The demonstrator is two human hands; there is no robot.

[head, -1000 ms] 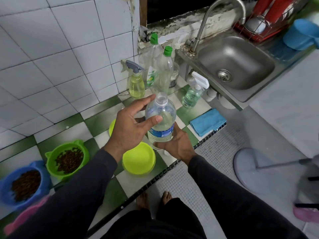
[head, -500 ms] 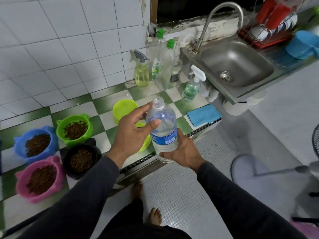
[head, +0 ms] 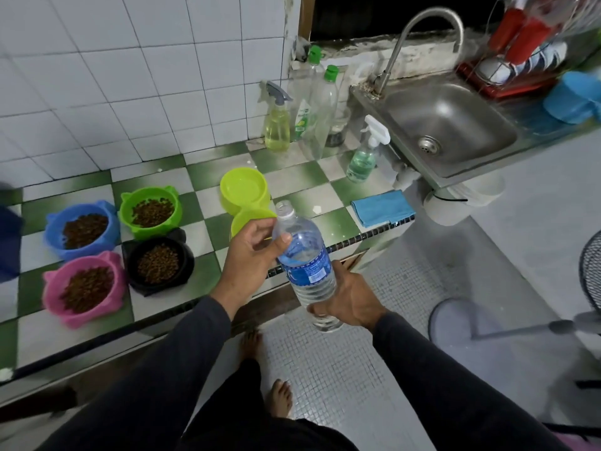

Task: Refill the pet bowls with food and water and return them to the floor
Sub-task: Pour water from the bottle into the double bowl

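Note:
My right hand point(head: 349, 302) grips the lower part of a clear water bottle point(head: 305, 255) with a blue label, tilted over the counter's front edge. Its neck shows no cap. The thumb of my left hand point(head: 252, 255) presses on the bottle's shoulder, with the fingers curled beside the neck. A lime double bowl point(head: 244, 190) sits just behind, its near half partly hidden by my left hand. On the checkered counter point(head: 201, 203) to the left stand a blue bowl point(head: 81, 227), a green bowl point(head: 149, 211), a pink bowl point(head: 84, 288) and a black bowl point(head: 159, 265), each holding brown kibble.
A steel sink point(head: 448, 125) with a tall tap point(head: 422, 37) is at the right. Spray bottles point(head: 276, 125) and plastic bottles stand by the wall, and a blue cloth point(head: 382, 206) lies near the counter edge. A fan base point(head: 487, 323) stands on the floor.
The bottle has come back from over the lime bowl to the counter's front edge. My left fingers, spread before, are now curled. The view has widened to show all the kibble bowls.

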